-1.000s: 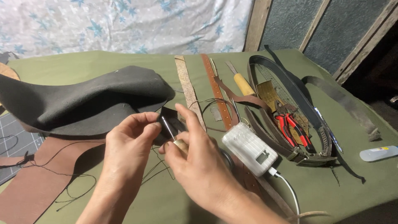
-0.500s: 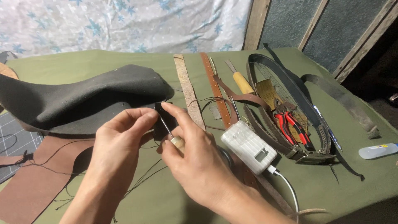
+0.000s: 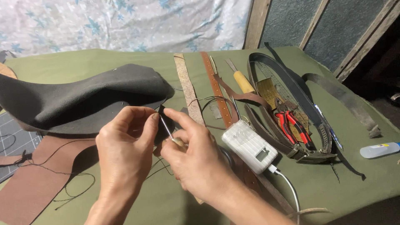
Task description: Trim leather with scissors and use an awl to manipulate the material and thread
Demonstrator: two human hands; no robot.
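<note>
On the green-covered table [image 3: 125, 62] lies a big dark leather sheet [image 3: 79, 98], at whose near edge the left hand [image 3: 125, 152] pinches a small black leather piece [image 3: 160, 125] between thumb and fingers while the right hand [image 3: 196, 156] grips a wooden-handled awl [image 3: 168, 132], its thin metal point touching that piece.

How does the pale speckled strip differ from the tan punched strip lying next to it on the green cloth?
The pale speckled strip is wider, greyish-cream, with no holes visible; the tan punched leather strip is narrower, orange-brown, with a row of small holes down its middle. The pale strip's near end runs under the right hand; the tan one passes beside the white power bank. Both lie flat, roughly parallel.
</note>
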